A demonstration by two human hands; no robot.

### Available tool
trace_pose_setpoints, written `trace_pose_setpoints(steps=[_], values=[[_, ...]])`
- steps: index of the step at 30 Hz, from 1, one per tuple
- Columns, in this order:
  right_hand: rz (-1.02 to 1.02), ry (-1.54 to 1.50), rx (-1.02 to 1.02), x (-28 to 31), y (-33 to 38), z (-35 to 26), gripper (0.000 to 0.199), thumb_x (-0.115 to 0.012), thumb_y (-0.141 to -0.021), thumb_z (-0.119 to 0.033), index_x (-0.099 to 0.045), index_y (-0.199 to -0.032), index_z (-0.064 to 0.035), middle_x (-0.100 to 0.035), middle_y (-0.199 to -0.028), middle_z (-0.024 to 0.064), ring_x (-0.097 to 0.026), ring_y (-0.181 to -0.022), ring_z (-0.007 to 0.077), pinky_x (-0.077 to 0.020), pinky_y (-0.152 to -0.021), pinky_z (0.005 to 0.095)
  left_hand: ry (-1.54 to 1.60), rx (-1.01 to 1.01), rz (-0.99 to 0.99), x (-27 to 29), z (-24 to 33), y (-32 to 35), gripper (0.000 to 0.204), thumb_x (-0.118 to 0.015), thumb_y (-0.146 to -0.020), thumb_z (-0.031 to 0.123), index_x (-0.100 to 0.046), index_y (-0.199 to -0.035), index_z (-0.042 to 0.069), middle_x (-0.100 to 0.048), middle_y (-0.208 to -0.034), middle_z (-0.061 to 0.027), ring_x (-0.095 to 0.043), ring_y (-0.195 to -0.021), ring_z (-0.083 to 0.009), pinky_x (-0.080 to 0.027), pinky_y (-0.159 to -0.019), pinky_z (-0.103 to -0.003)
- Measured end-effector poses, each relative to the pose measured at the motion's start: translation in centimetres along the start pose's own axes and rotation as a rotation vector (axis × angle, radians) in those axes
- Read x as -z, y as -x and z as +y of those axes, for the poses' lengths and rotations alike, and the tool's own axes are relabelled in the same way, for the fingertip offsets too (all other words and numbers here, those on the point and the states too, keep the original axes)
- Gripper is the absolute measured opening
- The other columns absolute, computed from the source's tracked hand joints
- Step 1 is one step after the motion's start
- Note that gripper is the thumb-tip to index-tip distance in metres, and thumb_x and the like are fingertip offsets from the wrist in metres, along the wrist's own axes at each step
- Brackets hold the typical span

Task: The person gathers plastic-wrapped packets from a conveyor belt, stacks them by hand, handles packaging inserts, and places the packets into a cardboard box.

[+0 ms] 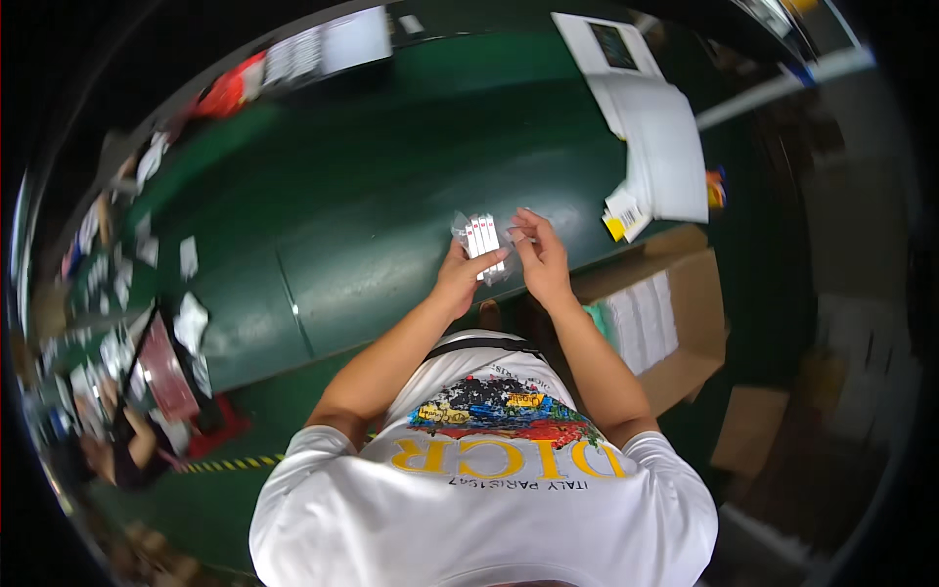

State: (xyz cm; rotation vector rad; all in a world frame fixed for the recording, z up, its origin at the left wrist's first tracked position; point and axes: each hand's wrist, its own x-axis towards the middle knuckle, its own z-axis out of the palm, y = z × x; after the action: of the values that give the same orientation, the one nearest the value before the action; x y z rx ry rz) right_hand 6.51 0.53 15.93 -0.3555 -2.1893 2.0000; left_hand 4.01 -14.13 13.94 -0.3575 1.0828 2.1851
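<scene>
Near the front edge of the green table, my left hand point(458, 273) is closed around a clear plastic bag point(502, 264) of slim white boxes point(482, 242). Several of these boxes stand side by side, each with a small red mark near its top. The thumb of that hand lies across their lower part. On the bag's right side, my right hand point(540, 256) has its fingers curled, with thumb and fingertips pinching at the loose film. Exactly where the film runs between those fingertips is hard to see.
An open cardboard box point(699, 323) with white packs stands at my right. White padded sheets point(665, 147) and a yellow-white packet point(626, 213) lie at the table's right end. White stacks point(328, 49) lie along the far edge. Another person point(127, 440) works at far left beside a red stool.
</scene>
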Motion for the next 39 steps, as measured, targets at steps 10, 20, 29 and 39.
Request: trace_pose_setpoints(steps=[10,20,29,39], values=[[-0.568,0.986,0.319,7.6,7.4,-4.4,0.052,-0.069,-0.071,-0.015,-0.053,-0.12,-0.009,-0.054,-0.111,0.0113,-0.058,-0.096,0.0294,-0.0499,-0.08,0.0431,-0.848,0.651,-0.804,-1.8,-0.1,-3.3,0.112,-0.081,-0.063,0.008,-0.007,-0.148,0.002,-0.051,-0.125,-0.0143,-0.049,-0.118,-0.0231,-0.042,-0.096,-0.032],[-0.197,0.627,0.083,15.7,13.1,1.6,0.042,-0.069,-0.071,-0.016,-0.055,-0.11,-0.0098,-0.058,-0.096,0.0135,-0.064,-0.082,0.0334,-0.052,-0.068,0.045,-0.973,0.82,-1.054,-12.3,-4.3,-5.2,0.104,-0.074,-0.077,0.033,-0.005,-0.151,0.006,-0.05,-0.13,-0.0155,-0.052,-0.117,-0.022,-0.043,-0.098,-0.033],[1.124,-0.105,-0.622,25.0,11.8,16.6,0.049,-0.071,-0.08,-0.023,-0.051,-0.114,0.0064,-0.068,-0.085,0.018,-0.066,-0.053,0.0212,-0.053,-0.047,0.0306,-1.651,-0.567,0.265,-5.4,-9.6,-13.1,0.073,-0.066,-0.083,0.041,-0.039,-0.137,0.0,-0.035,-0.14,-0.0288,-0.031,-0.132,-0.0399,-0.027,-0.109,-0.048],[1.201,0.324,-1.135,21.3,2.4,27.5,0.03,-0.056,-0.086,-0.02,-0.052,-0.105,0.0039,-0.064,-0.098,0.0262,-0.063,-0.09,0.0432,-0.0519,-0.081,0.0492,-2.209,-0.698,0.28,-0.9,-13.1,-13.0,0.077,-0.05,-0.091,0.049,-0.023,-0.147,0.005,-0.017,-0.154,-0.0187,-0.014,-0.143,-0.0343,-0.014,-0.114,-0.052]])
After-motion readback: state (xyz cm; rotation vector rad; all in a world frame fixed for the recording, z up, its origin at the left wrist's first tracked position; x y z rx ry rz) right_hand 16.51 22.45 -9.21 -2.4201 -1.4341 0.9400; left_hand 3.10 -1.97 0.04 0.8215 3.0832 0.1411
